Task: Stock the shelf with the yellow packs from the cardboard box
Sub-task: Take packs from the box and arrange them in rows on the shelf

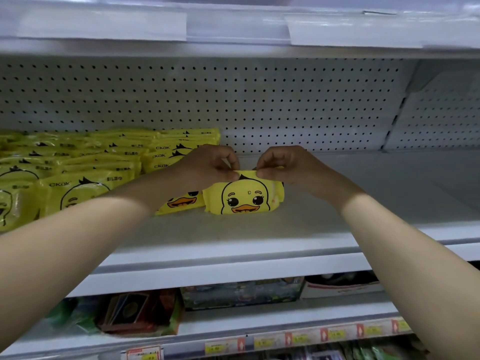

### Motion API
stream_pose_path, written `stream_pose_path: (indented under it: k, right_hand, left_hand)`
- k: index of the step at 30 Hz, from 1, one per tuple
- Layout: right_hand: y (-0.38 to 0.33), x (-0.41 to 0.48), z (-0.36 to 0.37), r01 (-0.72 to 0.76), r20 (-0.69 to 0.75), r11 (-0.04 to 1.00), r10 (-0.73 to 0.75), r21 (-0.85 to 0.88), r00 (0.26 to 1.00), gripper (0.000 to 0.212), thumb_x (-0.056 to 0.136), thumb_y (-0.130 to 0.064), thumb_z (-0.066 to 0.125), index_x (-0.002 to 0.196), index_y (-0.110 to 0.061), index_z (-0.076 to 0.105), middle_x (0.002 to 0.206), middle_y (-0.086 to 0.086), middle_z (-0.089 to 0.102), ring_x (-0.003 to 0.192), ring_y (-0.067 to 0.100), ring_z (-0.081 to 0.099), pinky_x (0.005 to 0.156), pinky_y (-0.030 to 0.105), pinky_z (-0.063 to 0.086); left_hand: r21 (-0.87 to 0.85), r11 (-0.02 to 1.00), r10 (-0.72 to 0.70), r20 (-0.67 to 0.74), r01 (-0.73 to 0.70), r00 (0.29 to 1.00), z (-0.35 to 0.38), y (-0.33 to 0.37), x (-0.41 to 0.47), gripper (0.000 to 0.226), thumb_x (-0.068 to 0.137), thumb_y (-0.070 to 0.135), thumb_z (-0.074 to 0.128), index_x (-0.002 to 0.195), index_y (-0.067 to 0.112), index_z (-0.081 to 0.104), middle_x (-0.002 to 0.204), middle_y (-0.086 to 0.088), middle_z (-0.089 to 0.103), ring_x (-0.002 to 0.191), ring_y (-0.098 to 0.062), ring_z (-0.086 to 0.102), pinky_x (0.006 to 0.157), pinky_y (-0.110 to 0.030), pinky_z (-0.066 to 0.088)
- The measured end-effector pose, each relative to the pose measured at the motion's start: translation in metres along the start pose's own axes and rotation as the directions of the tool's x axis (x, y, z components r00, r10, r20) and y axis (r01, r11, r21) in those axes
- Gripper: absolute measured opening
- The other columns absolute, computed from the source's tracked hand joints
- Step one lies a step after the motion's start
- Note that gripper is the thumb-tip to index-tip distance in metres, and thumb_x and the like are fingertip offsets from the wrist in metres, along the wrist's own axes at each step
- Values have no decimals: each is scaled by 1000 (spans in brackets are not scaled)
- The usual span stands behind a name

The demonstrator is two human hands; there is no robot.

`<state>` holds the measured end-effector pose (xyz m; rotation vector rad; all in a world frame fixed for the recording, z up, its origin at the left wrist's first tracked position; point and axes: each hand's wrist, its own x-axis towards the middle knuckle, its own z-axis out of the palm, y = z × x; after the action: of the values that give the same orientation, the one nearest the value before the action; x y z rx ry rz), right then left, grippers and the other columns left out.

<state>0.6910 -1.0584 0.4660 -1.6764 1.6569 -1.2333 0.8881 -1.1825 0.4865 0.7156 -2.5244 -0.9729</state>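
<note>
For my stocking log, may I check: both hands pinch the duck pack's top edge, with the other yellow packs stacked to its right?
Not quite: the head view shows the other yellow packs stacked to the left of the duck pack.

Bare forearms (85, 237), bare hands (207, 166)

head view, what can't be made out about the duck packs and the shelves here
- Cardboard box: outside the head view.
- Held duck pack: top edge covered by the left hand and right hand pinching it.
- Second duck pack: top hidden behind the left hand's wrist.
- Stacked packs: cut off by the left edge.
- Price tags: too blurred to read.
</note>
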Motion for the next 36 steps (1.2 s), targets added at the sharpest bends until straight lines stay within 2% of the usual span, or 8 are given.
stream_pose_path:
  k: [6,9,13,19,26,28,31,36]
  right_hand:
    - [-1,4,0,-69,-32,995,66,-78,997,8,87,-21,74,92,-14,74,89,-5,75,84,3,69,75,17,48]
    - [-1,3,-1,-92,-51,992,88,-81,995,8,87,-25,74,91,-18,76,86,-8,75,80,0,68,71,13,46]
    - [-2,0,-2,-95,-21,995,95,-9,995,10,88,-21,73,92,-12,76,84,-5,75,78,3,68,70,13,48]
    - [-6,-3,1,-88,-86,995,85,-40,993,5,86,-15,75,88,-11,77,76,-6,73,69,-1,65,61,9,44]
    - [-3,7,16,-66,-340,988,15,-140,940,9,85,-20,76,80,-27,75,80,-14,73,79,-2,65,76,17,46]
    - [-3,7,14,-71,-374,988,15,-137,927,10,85,-21,76,79,-29,75,80,-15,73,79,-1,65,77,20,48]
    - [-5,5,8,-51,-382,994,12,-94,924,10,86,-19,75,79,-26,75,79,-11,73,78,4,67,77,26,52]
    - [2,0,-1,-21,-414,997,-13,-76,910,3,85,-14,75,88,-14,76,88,0,75,85,15,69,81,33,55]
  left_hand:
    - [-43,999,9,1,-9,1000,3,-5,-4,9,88,35,69,90,27,66,90,-1,75,69,-23,59,63,-26,40]
    - [-41,999,-3,-16,3,1000,4,-7,-5,10,91,35,65,92,26,68,91,-4,73,67,-10,55,58,-23,39]
    - [-104,994,14,-4,-14,1000,2,-5,-6,7,89,24,70,91,18,71,94,3,74,86,-6,66,79,-24,49]
    - [55,996,72,-55,-68,996,3,-3,-4,4,85,20,74,87,18,75,86,8,72,74,6,61,59,0,39]
    - [124,988,108,-102,-95,989,-1,2,11,9,89,23,70,93,15,69,85,13,63,76,4,55,62,-10,41]
    - [178,979,110,-44,-101,993,-6,7,18,22,87,32,71,103,21,60,84,12,59,74,2,53,60,-21,39]
    - [306,947,57,140,-98,989,-13,17,28,51,77,50,76,119,31,54,98,10,60,88,-7,57,66,-19,41]
    - [464,856,144,209,-228,967,-2,27,49,35,73,41,82,98,23,66,85,16,57,79,-5,53,57,-16,34]
